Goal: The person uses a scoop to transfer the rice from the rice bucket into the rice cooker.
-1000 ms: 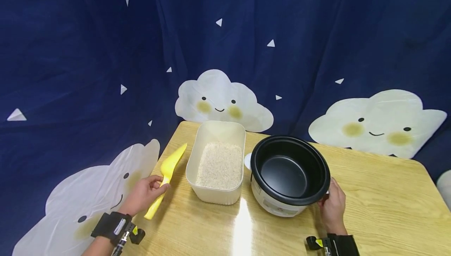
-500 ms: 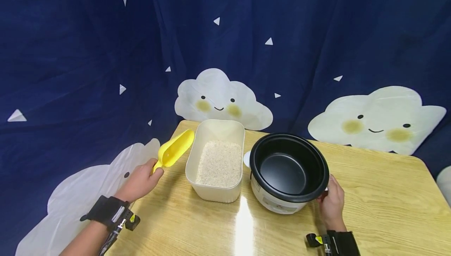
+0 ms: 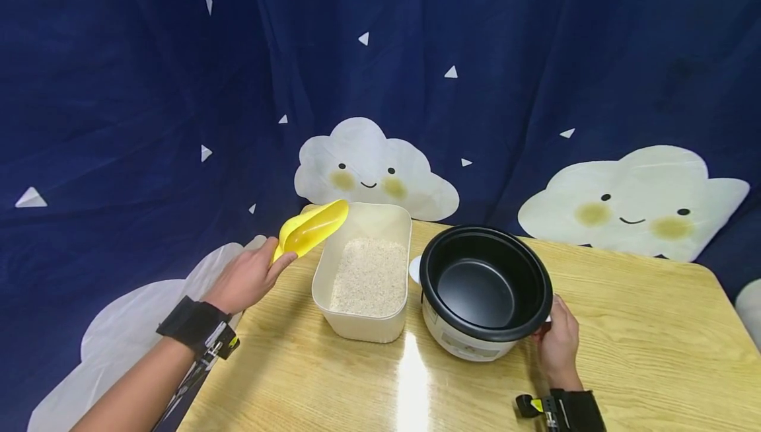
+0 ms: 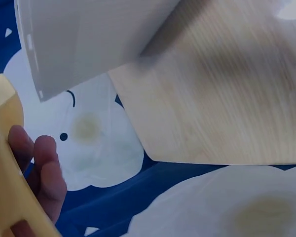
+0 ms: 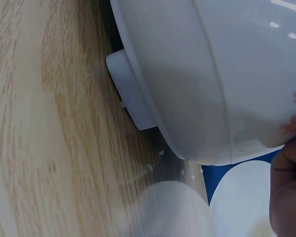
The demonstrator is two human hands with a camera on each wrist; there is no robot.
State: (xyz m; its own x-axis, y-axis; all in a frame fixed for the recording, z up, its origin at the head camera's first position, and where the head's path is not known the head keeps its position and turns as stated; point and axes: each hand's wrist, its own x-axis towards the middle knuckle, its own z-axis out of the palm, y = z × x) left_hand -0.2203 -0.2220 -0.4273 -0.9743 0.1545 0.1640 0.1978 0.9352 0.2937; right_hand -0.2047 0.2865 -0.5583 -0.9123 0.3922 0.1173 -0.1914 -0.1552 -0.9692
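My left hand grips the handle of a yellow scoop and holds it raised at the left rim of a cream plastic bin. The scoop's hollow faces the head camera and no grain shows in it. Pale rice fills the lower part of the bin. To the right stands a white rice cooker, lidless, with a bare black inside. My right hand holds the cooker at its right side handle. In the right wrist view, curled fingers meet the flower-printed wall of the cooker.
Both vessels stand side by side on a light wooden table. Several loose grains lie on the wood by the cooker's foot. A dark blue curtain with white clouds hangs behind and at the left.
My left hand has lifted the scoop from the bin's left side, turned its hollow into view and moved it rightward to overlap the bin's rim. My right hand stays at the cooker.
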